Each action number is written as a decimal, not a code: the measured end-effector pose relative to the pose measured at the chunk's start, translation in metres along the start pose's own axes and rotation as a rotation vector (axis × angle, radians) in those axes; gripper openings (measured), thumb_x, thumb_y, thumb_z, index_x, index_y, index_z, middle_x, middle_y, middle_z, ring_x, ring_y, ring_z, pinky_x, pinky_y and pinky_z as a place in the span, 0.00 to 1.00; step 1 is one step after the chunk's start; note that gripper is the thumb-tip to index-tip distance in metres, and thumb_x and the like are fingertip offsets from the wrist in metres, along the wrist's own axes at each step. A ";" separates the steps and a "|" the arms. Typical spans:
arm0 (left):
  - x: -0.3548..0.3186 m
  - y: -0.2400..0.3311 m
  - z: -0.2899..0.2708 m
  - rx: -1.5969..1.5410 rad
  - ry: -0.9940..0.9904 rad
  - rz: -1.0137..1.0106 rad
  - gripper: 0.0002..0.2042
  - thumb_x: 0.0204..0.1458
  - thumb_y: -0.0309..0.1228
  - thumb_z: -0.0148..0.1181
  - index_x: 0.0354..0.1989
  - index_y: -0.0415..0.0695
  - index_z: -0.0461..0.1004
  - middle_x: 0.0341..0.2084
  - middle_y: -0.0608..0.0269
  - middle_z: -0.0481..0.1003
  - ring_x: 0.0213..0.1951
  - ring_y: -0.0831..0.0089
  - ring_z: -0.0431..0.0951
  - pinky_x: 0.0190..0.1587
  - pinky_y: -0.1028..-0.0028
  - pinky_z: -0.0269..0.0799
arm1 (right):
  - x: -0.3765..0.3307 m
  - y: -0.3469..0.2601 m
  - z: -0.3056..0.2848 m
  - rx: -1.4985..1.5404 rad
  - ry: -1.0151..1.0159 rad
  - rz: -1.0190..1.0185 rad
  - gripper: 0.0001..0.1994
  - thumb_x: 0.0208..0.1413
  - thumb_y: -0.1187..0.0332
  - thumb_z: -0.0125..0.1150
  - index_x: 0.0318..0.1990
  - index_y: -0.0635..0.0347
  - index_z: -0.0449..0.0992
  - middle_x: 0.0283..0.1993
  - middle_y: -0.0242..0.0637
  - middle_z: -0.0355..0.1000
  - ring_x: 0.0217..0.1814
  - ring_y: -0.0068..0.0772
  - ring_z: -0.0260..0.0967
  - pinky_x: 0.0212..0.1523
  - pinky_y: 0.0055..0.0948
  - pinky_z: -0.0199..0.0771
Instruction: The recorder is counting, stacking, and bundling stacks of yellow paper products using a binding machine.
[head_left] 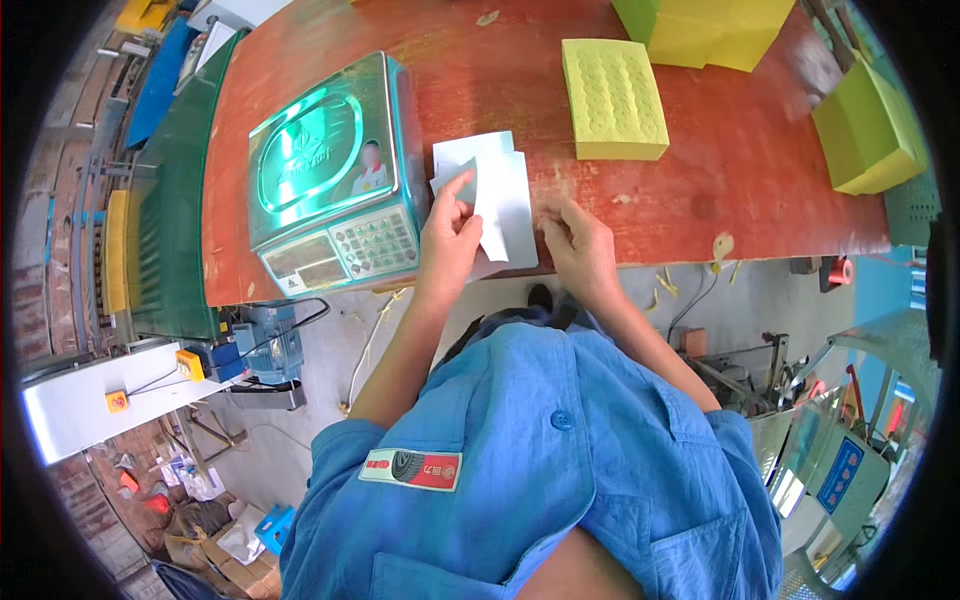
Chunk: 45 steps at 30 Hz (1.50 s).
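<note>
Several white paper sheets (514, 192) lie overlapping near the front edge of the red tabletop. My left hand (448, 243) is at their left side, pinching one sheet between thumb and fingers; that sheet's edge looks slightly lifted. To the right of the paper, my right hand (584, 250) hovers over the table edge with its fingers curled together. Whatever its fingertips hold, if anything, is too small to make out. Close beside my left hand stands a digital scale (330, 185) with a shiny metal pan and a keypad on its front.
A yellow block with rows of round marks (615, 100) sits beyond the paper. Larger yellow blocks (712, 30) stand at the back, and another yellow block (868, 130) at the right end of the red table (700, 200). Left of the table is a green panel (180, 200).
</note>
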<state>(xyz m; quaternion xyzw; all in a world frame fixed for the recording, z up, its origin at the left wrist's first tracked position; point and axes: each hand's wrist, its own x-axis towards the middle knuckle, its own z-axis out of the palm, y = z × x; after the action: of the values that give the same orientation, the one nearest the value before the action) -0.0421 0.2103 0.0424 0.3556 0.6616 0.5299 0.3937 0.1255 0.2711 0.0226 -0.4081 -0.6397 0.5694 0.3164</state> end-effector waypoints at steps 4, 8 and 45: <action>0.000 -0.006 0.002 0.388 -0.025 0.338 0.17 0.55 0.17 0.48 0.51 0.41 0.74 0.31 0.68 0.73 0.29 0.83 0.68 0.33 0.80 0.66 | -0.013 0.006 -0.002 -0.323 0.031 -0.138 0.10 0.54 0.74 0.55 0.43 0.60 0.76 0.37 0.48 0.74 0.37 0.50 0.73 0.39 0.40 0.74; 0.005 -0.005 0.001 0.469 -0.081 0.264 0.10 0.56 0.21 0.53 0.44 0.39 0.76 0.32 0.70 0.74 0.28 0.83 0.67 0.32 0.79 0.66 | -0.014 0.007 0.001 -0.292 0.059 -0.091 0.10 0.54 0.76 0.55 0.44 0.67 0.76 0.37 0.47 0.75 0.37 0.37 0.75 0.38 0.31 0.73; -0.002 -0.008 -0.007 0.335 -0.153 0.090 0.10 0.50 0.27 0.64 0.40 0.41 0.73 0.26 0.72 0.68 0.27 0.84 0.64 0.29 0.81 0.62 | 0.026 -0.008 0.011 -0.175 -0.011 0.036 0.12 0.57 0.64 0.57 0.36 0.66 0.77 0.27 0.51 0.74 0.29 0.47 0.75 0.33 0.40 0.74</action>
<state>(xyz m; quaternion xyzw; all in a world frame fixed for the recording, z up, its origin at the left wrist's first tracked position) -0.0480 0.2045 0.0357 0.4846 0.6922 0.4007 0.3542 0.1020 0.2888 0.0267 -0.4425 -0.6812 0.5192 0.2657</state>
